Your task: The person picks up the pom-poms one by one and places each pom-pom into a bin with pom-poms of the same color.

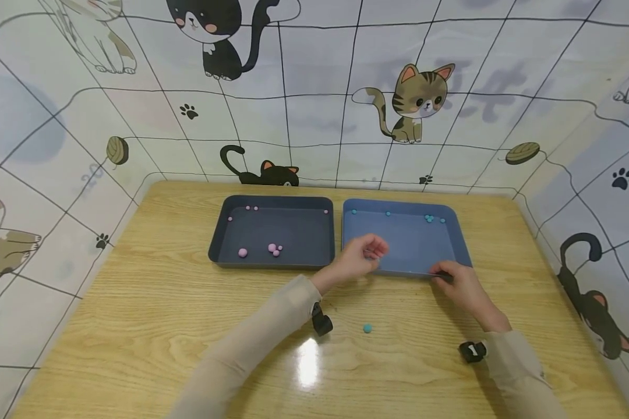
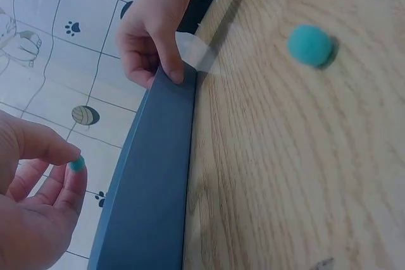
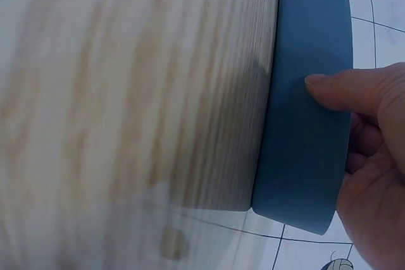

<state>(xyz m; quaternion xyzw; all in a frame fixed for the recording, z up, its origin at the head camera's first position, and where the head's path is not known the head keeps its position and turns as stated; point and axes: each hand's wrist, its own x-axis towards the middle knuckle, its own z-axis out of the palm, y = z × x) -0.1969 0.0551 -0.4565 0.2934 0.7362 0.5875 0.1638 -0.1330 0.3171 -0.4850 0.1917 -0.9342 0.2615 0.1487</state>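
My left hand (image 1: pixel 355 259) is over the front left part of the blue tray (image 1: pixel 406 244). Between its thumb and fingertips it pinches a small teal ball (image 2: pixel 77 164), which the head view does not clearly show. My right hand (image 1: pixel 460 285) grips the tray's front wall near the right corner, thumb outside and fingers inside, as the right wrist view shows. Several small teal balls (image 1: pixel 428 219) lie along the tray's far side. Another, larger teal ball (image 1: pixel 367 329) rests on the wooden table in front of the tray.
A dark grey tray (image 1: pixel 272 227) stands left of the blue one, with several pink balls (image 1: pixel 243 252) of differing sizes in it. The wooden table (image 1: pixel 152 302) meets a cat-patterned cloth (image 1: pixel 314 116) at the back and sides.
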